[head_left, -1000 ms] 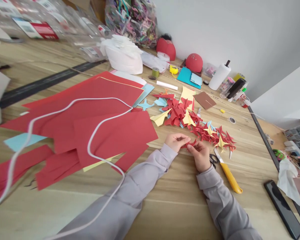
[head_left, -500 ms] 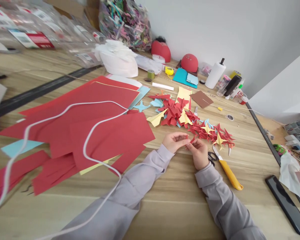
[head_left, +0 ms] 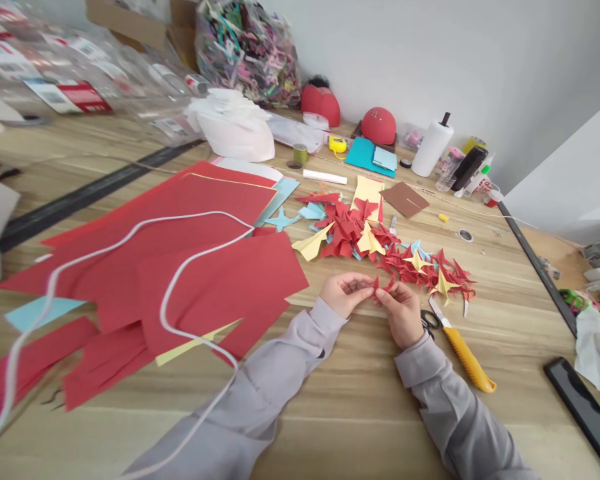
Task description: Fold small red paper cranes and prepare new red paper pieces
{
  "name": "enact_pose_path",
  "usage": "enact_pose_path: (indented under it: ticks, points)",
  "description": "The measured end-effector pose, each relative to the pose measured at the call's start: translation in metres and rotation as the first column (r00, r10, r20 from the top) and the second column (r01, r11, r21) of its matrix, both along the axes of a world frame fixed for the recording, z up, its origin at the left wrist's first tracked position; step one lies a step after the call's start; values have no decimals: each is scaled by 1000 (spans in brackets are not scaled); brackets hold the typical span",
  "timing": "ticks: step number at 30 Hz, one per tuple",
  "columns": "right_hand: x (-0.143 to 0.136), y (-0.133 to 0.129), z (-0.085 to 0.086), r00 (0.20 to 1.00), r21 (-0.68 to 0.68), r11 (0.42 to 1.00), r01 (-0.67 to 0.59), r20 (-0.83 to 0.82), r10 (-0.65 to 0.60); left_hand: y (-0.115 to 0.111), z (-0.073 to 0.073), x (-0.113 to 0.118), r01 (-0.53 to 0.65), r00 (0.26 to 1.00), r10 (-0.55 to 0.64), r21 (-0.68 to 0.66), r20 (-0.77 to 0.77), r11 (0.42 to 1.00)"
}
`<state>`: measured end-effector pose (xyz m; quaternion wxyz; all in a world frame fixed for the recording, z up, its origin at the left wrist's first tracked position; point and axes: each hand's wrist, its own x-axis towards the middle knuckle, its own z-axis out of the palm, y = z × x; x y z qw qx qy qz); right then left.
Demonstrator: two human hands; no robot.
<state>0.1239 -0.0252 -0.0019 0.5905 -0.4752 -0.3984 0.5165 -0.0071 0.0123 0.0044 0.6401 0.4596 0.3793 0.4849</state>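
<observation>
A small folded red paper piece is pinched between both hands above the table. My left hand grips its left side with thumb and fingers pressed together. On the other side, my right hand holds it between thumb and index finger. The fingers hide part of its folds. Just beyond lies a pile of red folded paper pieces, mixed with yellow and light blue ones. A yellow-handled utility knife rests right of my right hand, beside black-handled scissors partly under the pile.
Large red paper sheets cover the left, with a white cable across them. At the back stand a bag of colourful scraps, red domes and a white roll. A black phone lies at right.
Both hands keep hold of the red paper piece, and more of its pointed tip now shows between the fingers. The view has shifted slightly; the objects on the table stay put.
</observation>
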Motion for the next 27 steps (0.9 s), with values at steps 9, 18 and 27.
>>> enact_pose_path:
  ticks: [9,18,27]
  points:
    - [-1,-1,3,988,91,996,13,154,-27,-4,3,-3,60,995,-52,90,-87,994]
    - [1,-2,6,987,29,999,-28,160,23,-8,5,-5,146,986,-139,79,-90,986]
    - [1,-2,8,978,74,997,-22,207,6,-9,3,-2,141,987,-132,103,-90,985]
